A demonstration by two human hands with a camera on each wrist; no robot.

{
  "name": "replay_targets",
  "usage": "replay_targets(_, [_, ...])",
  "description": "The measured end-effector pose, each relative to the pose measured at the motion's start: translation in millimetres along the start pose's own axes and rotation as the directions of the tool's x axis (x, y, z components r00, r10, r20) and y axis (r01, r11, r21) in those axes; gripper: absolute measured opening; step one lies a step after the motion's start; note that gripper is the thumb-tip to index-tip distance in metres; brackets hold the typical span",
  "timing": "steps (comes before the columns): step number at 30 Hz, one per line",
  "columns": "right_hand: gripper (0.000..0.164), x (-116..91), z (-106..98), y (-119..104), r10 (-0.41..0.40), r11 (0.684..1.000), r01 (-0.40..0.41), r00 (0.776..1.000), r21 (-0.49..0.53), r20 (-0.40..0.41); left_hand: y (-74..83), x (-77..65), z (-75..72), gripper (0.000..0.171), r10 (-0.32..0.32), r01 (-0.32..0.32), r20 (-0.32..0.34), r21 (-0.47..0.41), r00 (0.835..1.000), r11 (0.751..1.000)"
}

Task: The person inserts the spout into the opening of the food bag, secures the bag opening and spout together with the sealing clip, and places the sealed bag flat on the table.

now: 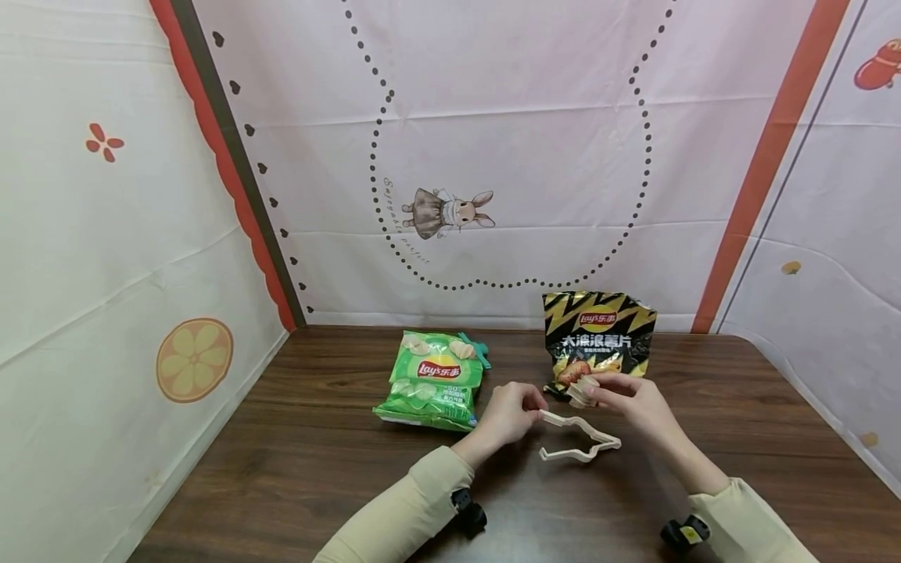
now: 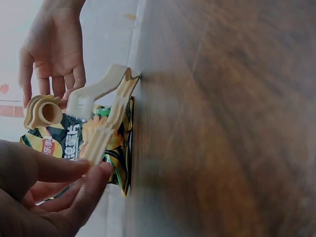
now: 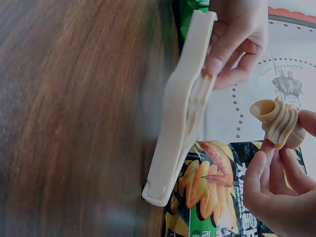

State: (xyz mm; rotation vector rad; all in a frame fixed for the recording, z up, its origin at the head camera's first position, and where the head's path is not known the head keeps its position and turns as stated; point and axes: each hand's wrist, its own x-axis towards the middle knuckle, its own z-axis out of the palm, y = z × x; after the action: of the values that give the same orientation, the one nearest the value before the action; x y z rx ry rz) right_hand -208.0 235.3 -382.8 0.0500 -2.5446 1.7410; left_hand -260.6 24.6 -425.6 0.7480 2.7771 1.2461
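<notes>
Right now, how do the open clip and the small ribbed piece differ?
The clip is long and two-armed; the ribbed piece is short with a round opening. The left hand pinches the clip; the right hand holds the ribbed piece. Both are pale beige.

The clip [image 3: 174,106] in my left fingers [image 2: 91,193] looks like smooth plastic; the tube [image 3: 285,123] in my right fingers [image 3: 256,178], ridged, matt plastic. Lower in the frame, the green bag [image 1: 431,392] and black bag [image 1: 601,361] look like glossy, crinkled film. My bench [image 1: 303,446] is grained, softly shiny wood; the cloth [image 1: 521,172] above, matt, creased.
</notes>
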Motion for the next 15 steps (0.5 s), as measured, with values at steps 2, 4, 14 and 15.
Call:
replay_targets(2, [0.047, -0.3, -0.6, -0.1, 0.005, 1.0, -0.005, 1.0, 0.001, 0.002, 0.1, -0.6, -0.1, 0.01, -0.012, 0.012, 0.029, 0.004, 1.0, 1.0])
replay_targets(4, [0.047, -0.9, -1.4, -0.5, 0.005, 1.0, -0.005, 1.0, -0.002, 0.002, -0.1, -0.8, 0.0, 0.013, -0.017, 0.016, 0.051, 0.019, 0.999, 1.0])
replay_targets(14, [0.049, -3.6, -7.7, -1.3, 0.001, 1.0, -0.001, 1.0, -0.019, -0.015, -3.7, 3.8, 3.8, 0.016, -0.016, -0.003, 0.12, 0.157, 0.993, 0.988])
replay_targets(15, [0.049, -3.8, -8.2, -1.2, 0.002, 1.0, -0.002, 1.0, -0.019, -0.015, -3.7, 3.9, 4.2, 0.017, -0.02, 0.0, 0.12, 0.167, 0.993, 0.986])
